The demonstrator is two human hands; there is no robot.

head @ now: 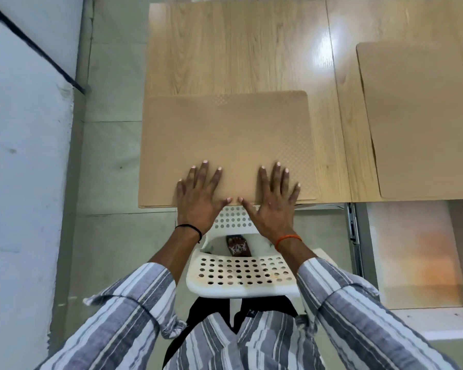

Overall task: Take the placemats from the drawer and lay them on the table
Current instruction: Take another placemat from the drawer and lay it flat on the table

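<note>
Both hands flat, fingers spread wide, holding nothing: left hand and right hand pressed side by side on near edge of tan placemat. Placemat flat on wooden table, at its near left corner. Second placemat flat on table, off to right, well apart. White chair with holes just below.

One head-worn camera looked steeply down, close over the table in the upper frame; sleeves filled the bottom.
</note>
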